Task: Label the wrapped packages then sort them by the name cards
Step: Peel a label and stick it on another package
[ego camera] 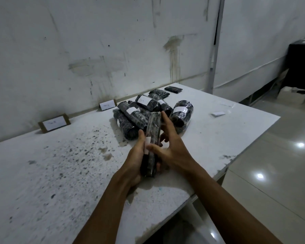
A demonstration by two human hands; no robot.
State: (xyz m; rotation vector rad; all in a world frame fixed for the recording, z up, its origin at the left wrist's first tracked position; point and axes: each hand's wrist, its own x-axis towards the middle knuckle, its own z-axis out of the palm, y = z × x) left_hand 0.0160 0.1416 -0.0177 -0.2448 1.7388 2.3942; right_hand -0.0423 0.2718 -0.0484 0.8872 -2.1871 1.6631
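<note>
Here, my left hand [136, 155] grips the lower end of a slim wrapped package [151, 143], fingers curled round it, held just above the white table [60, 173] in front of the pile of wrapped packages [148, 111]. My right hand [171, 147] presses its thumb onto a small white label [147, 140] at the package's middle; its other fingers reach up along the far side, loosely curved, touching the wrap. Handling, as I judge it: light, soft inside, clear film outside, so likely slick; best taken around the body with a full wrap of the fingers, away from the label. Looks: dark speckled contents under glossy film, long and narrow. Several bundles in the pile carry white labels already; a few at the far end show none. Two name cards [54, 123] stand against the wall [95, 50], writing too faint to read. Loose label slips [218, 113] lie to the right of the pile.
</note>
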